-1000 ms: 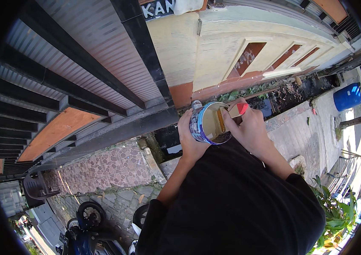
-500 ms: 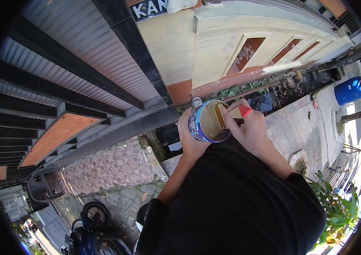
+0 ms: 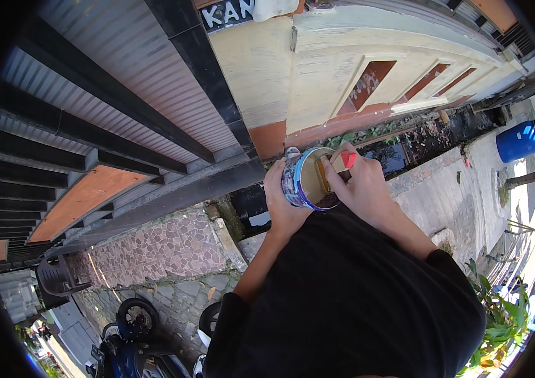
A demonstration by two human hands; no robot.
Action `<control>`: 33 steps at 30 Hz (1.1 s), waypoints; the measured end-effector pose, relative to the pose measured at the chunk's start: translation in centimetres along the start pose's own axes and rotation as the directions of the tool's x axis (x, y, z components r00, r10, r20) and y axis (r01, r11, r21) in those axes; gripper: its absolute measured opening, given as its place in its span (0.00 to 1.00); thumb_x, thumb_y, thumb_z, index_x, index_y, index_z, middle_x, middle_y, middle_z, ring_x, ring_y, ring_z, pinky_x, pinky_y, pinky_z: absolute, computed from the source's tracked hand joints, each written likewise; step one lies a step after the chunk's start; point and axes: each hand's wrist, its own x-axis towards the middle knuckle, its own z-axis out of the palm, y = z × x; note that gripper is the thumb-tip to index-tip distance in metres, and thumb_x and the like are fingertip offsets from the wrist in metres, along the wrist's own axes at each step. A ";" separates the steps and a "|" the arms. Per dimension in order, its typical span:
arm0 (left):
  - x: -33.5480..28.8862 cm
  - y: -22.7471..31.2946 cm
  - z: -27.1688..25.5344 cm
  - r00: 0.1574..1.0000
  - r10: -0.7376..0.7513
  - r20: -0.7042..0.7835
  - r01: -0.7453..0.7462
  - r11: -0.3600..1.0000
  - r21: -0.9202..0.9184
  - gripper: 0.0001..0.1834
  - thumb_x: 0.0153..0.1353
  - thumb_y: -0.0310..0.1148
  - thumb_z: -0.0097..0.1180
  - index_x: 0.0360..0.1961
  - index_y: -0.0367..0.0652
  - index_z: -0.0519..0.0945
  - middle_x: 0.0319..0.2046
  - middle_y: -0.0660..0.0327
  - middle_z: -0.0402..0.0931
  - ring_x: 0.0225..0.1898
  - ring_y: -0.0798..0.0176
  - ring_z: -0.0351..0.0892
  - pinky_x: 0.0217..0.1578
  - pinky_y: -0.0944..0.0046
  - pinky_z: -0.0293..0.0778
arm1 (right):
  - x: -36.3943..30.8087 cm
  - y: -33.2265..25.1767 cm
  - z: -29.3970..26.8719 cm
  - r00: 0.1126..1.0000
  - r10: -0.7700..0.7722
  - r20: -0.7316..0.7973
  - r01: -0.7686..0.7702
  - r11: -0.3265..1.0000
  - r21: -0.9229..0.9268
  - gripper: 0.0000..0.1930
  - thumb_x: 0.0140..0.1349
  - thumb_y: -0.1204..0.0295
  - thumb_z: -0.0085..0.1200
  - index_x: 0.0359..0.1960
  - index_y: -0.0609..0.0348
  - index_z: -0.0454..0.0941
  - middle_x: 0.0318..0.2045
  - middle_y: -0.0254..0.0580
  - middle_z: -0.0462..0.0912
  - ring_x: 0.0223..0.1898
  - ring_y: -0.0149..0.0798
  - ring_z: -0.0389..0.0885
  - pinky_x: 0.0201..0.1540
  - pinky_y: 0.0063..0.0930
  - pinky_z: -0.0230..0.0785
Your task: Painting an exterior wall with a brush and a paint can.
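My left hand (image 3: 283, 205) is wrapped round the outside of a paint can (image 3: 291, 181), which I hold in front of my chest, tilted so its opening shows. Pale cream paint coats the inside of the can. A flat paintbrush (image 3: 343, 162) with a red-tipped handle is gripped in my right hand (image 3: 365, 191). Its yellowish-brown bristles are down inside the can, close to the right inner wall. The fingers of my right hand are closed round the handle, above the can's right rim. Part of the bristles is hidden by those fingers.
Ahead stands a cream wall (image 3: 255, 75) with a reddish-brown base. A drainage ditch (image 3: 393, 157) runs along it. To the left is a dark slatted fence (image 3: 110, 94). A motorcycle (image 3: 132, 346) stands at lower left, a blue barrel (image 3: 518, 141) at far right, a leafy plant (image 3: 500, 315) at lower right.
My right hand has shifted and turned with the paintbrush, so the red handle end now sits further left and higher, nearer the can. The left hand keeps its hold.
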 end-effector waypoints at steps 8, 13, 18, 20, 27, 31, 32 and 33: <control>0.6 -0.4 0.0 0.997 -0.073 -0.003 0.073 0.997 -0.033 0.68 0.35 0.45 0.93 0.75 0.36 0.62 0.71 0.45 0.69 0.71 0.45 0.73 0.72 0.49 0.68 | 0.8 0.5 0.5 0.978 -0.153 -0.144 0.172 0.975 0.137 0.09 0.71 0.74 0.64 0.42 0.64 0.75 0.26 0.55 0.85 0.27 0.57 0.88 0.29 0.44 0.78; 0.7 -0.5 0.0 0.997 -0.071 -0.021 0.070 0.997 -0.010 0.68 0.36 0.45 0.92 0.75 0.36 0.62 0.71 0.45 0.69 0.71 0.45 0.72 0.72 0.49 0.67 | 0.8 0.8 0.5 0.992 -0.085 -0.095 0.095 0.990 0.107 0.09 0.71 0.74 0.64 0.41 0.64 0.76 0.26 0.55 0.85 0.26 0.56 0.88 0.28 0.42 0.78; 0.9 -0.5 0.3 0.999 -0.006 -0.044 0.007 1.000 0.027 0.65 0.39 0.43 0.91 0.75 0.36 0.63 0.71 0.44 0.70 0.71 0.42 0.72 0.72 0.48 0.67 | 0.9 0.9 0.4 0.997 -0.042 -0.061 0.048 0.995 0.092 0.08 0.71 0.74 0.63 0.41 0.64 0.76 0.26 0.55 0.85 0.26 0.56 0.88 0.28 0.43 0.78; 1.0 -0.5 0.4 0.998 0.029 -0.052 -0.027 0.998 0.049 0.63 0.41 0.42 0.90 0.75 0.36 0.63 0.70 0.44 0.70 0.71 0.41 0.72 0.72 0.47 0.67 | 1.0 0.9 0.3 0.997 -0.052 -0.061 0.055 0.997 0.059 0.08 0.71 0.73 0.63 0.41 0.64 0.77 0.26 0.55 0.85 0.26 0.56 0.88 0.29 0.43 0.78; 1.4 -0.4 0.6 0.999 0.032 -0.028 -0.031 0.999 0.040 0.63 0.41 0.42 0.90 0.75 0.37 0.63 0.70 0.44 0.70 0.71 0.42 0.72 0.72 0.48 0.67 | 1.5 0.9 -0.1 0.995 -0.066 -0.080 0.068 0.997 0.026 0.09 0.72 0.71 0.65 0.40 0.64 0.79 0.14 0.44 0.77 0.14 0.43 0.80 0.21 0.35 0.70; 1.5 -0.4 0.6 0.998 -0.069 0.012 0.069 0.997 -0.029 0.65 0.38 0.43 0.92 0.74 0.37 0.63 0.70 0.45 0.70 0.71 0.44 0.73 0.72 0.49 0.68 | 1.3 0.8 -0.5 0.994 -0.019 -0.109 0.034 0.989 0.147 0.08 0.70 0.73 0.66 0.40 0.66 0.81 0.25 0.46 0.83 0.19 0.44 0.83 0.24 0.34 0.73; 1.5 -0.4 0.6 0.996 -0.091 0.013 0.091 0.995 -0.037 0.66 0.37 0.44 0.92 0.74 0.37 0.63 0.70 0.45 0.70 0.71 0.44 0.73 0.72 0.49 0.69 | 1.2 0.8 -0.6 0.992 -0.065 -0.107 0.079 0.987 0.138 0.08 0.70 0.74 0.67 0.39 0.67 0.82 0.28 0.47 0.85 0.21 0.44 0.85 0.26 0.33 0.74; 1.5 -0.4 0.6 0.995 -0.094 0.017 0.095 0.995 -0.039 0.66 0.37 0.44 0.92 0.74 0.37 0.63 0.70 0.45 0.70 0.70 0.45 0.74 0.71 0.49 0.69 | 1.1 0.8 -0.8 0.987 -0.116 -0.113 0.131 0.982 0.137 0.07 0.70 0.75 0.67 0.39 0.67 0.82 0.32 0.48 0.86 0.23 0.45 0.87 0.27 0.33 0.75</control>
